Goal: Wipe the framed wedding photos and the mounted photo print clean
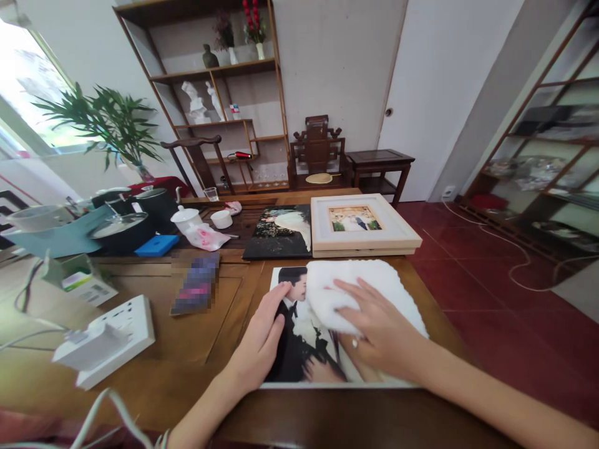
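A large photo print (299,349) of a person in a dark suit lies flat on the wooden table in front of me. My left hand (262,333) rests along its left side, fingers stretched out and nothing held. Over the upper right of the print spreads a fluffy white cloth (393,293). My right hand (374,324) presses on this cloth with its fingers spread, so part of the print beneath is hidden. Just beyond the cloth sits a white-framed picture (322,218), and left of it a dark photo panel (276,240).
On the left of the table (229,312) are a white power strip (121,337), a small open box (79,280), a blurred-out item (196,284), a blue box (156,245), a black pot (124,231) and a white teapot (186,218). A wooden chair (317,149) stands behind.
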`<state>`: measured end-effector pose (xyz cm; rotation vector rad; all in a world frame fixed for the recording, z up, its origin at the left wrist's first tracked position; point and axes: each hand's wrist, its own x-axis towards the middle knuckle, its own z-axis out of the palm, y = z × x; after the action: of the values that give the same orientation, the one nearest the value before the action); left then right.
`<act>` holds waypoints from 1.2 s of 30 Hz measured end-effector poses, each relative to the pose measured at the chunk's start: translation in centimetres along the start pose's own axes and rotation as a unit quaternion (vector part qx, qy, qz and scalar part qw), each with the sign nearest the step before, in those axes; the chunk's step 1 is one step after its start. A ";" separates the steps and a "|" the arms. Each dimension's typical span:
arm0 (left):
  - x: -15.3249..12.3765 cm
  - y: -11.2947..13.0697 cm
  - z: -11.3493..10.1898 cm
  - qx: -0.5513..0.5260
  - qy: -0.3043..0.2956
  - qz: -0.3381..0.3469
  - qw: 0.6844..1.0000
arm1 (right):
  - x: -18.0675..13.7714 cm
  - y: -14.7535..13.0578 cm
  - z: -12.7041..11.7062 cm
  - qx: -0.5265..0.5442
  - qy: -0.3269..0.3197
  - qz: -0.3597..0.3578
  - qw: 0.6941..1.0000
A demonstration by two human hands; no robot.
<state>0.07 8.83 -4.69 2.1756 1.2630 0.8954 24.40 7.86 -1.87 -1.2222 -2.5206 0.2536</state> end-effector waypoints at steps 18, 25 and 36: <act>0.2 0.2 0.2 0.051 0.001 0.038 0.998 | -4.4 -3.6 0.6 0.049 -0.045 -0.112 0.991; 0.6 -0.5 0.6 0.111 -0.003 0.091 0.990 | -2.0 0.8 -1.5 0.016 0.031 0.071 0.997; 0.9 0.3 0.1 0.102 0.006 0.118 0.988 | 10.0 -2.0 0.3 0.192 -0.001 0.007 0.981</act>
<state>0.64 9.52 -4.32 2.5259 1.1638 0.9031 17.04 14.52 0.58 -1.0803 -2.3183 0.7083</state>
